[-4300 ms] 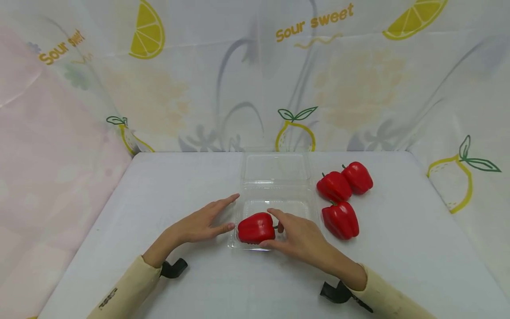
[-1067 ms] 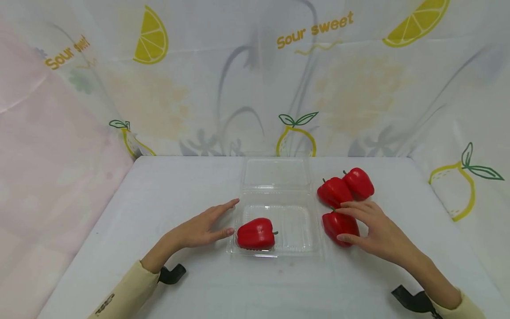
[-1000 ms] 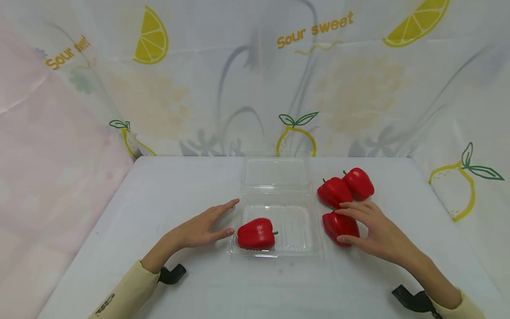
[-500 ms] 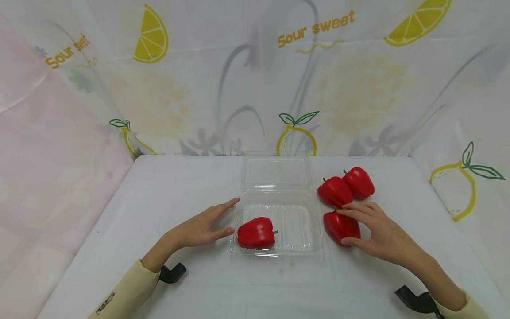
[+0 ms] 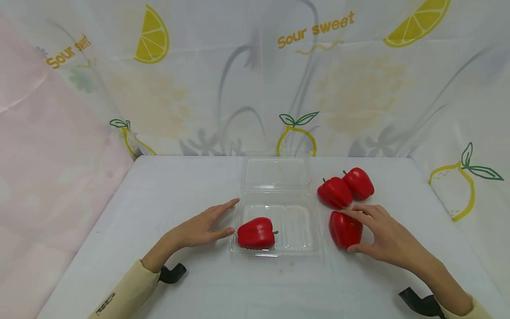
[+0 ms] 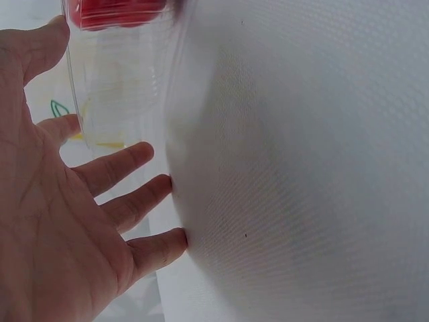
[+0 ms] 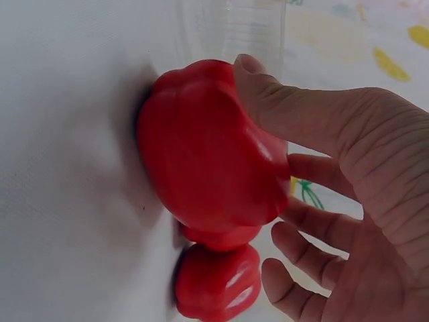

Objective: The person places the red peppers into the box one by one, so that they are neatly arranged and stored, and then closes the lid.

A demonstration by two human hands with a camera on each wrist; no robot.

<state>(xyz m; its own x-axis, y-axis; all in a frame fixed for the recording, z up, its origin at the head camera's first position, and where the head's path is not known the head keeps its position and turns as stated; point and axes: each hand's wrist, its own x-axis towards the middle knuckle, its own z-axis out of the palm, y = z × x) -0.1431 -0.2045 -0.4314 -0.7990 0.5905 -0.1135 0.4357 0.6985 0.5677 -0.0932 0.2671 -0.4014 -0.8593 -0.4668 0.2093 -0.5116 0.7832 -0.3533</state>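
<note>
In the head view a red bell pepper [image 5: 345,229] lies on the white table right of the clear plastic box, and my right hand [image 5: 384,235] holds it between thumb and fingers. Its stem is hidden. The right wrist view shows my thumb [image 7: 258,87] against this pepper [image 7: 208,147], with several fingertips partly behind it. My left hand [image 5: 199,226] spreads straight fingers beside the left edge of the clamshell box [image 5: 295,254]; its thumb meets the rim in the left wrist view. Another red bell pepper [image 5: 256,233] lies on its side in the box's left part, stem pointing right.
Two more red bell peppers, a nearer one [image 5: 335,192] and a farther one [image 5: 359,183], lie touching behind the held pepper. The box's lid [image 5: 276,173] is folded back toward the lemon-print cloth backdrop [image 5: 219,88]. The white table [image 5: 167,177] extends on both sides.
My right hand has moved from the pepper in the box to the nearest one outside. That pepper has shifted slightly right and turned, its stem now out of sight. The left hand stays put.
</note>
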